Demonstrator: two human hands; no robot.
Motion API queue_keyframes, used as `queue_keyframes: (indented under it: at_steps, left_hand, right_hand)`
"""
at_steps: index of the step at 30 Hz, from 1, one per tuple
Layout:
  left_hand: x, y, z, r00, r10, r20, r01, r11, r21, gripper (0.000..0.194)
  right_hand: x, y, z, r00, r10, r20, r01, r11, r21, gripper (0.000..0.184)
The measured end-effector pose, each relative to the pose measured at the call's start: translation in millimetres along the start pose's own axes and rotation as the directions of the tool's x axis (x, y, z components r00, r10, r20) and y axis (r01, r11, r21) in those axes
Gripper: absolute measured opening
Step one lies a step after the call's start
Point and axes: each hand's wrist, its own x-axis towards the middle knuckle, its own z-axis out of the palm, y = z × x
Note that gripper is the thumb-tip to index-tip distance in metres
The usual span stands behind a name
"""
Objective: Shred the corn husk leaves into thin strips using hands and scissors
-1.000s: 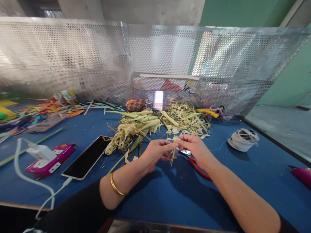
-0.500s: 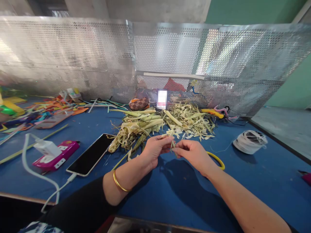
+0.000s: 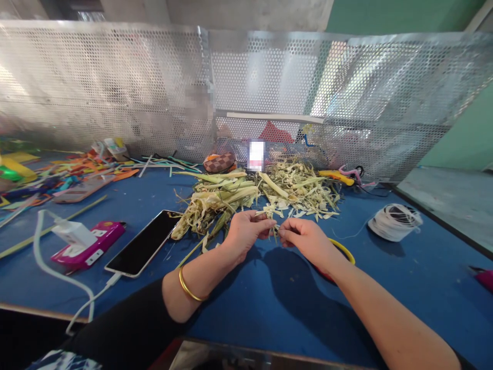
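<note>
Husk bundle [image 3: 273,233] kept pinched by left hand [image 3: 246,231]; narrowed right hand [image 3: 306,239] shifted lower beside it, hold unclear; work judged mid-adjustment.

A small bunch of pale leaf strips [image 3: 275,235] is held above the table [image 3: 239,308]. Its thin ends are pointed downward

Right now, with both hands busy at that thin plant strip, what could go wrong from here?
The thin plant strip between the left hand and right hand might tear if pulled. The right forearm could knock the yellow handle it partly hides. The left sleeve might snag the nearby charging cable, tugging the phone.
</note>
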Motion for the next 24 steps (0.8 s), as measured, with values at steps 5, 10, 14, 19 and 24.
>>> queue_keyframes:
  at_steps: [5, 10, 14, 19, 24]
  left_hand:
    - [0.6, 1.5, -0.9, 0.992, -0.115, 0.044, 0.116, 0.993, -0.027, 0.035]
    - [0.9, 0.9, -1.8, 0.974, -0.195, 0.111, 0.203, 0.977, -0.068, 0.035]
    - [2.0, 0.4, -3.0, 0.995, -0.095, 0.038, 0.097, 0.994, -0.048, 0.035]
    - [3.0, 0.4, -2.9, 0.998, -0.051, -0.024, 0.049, 0.998, -0.05, 0.035]
    - [4.0, -2.4, -3.2, 0.999, -0.031, 0.016, 0.031, 0.999, -0.029, 0.03]
  right_hand:
    - [1.4, 3.4, -2.6, 0.977, -0.172, -0.127, 0.112, 0.917, -0.383, 0.014]
    - [-0.7, 6.7, 2.7, 0.914, -0.328, -0.241, 0.151, 0.823, -0.548, 0.013]
    - [0.0, 7.7, 4.6, 0.913, -0.313, -0.263, 0.159, 0.864, -0.478, 0.014]
    - [2.6, 2.9, 2.0, 0.981, -0.082, -0.177, 0.062, 0.991, -0.118, 0.016]
    - [0.6, -3.7, 3.9, 0.994, 0.091, 0.053, -0.103, 0.944, 0.314, 0.027]
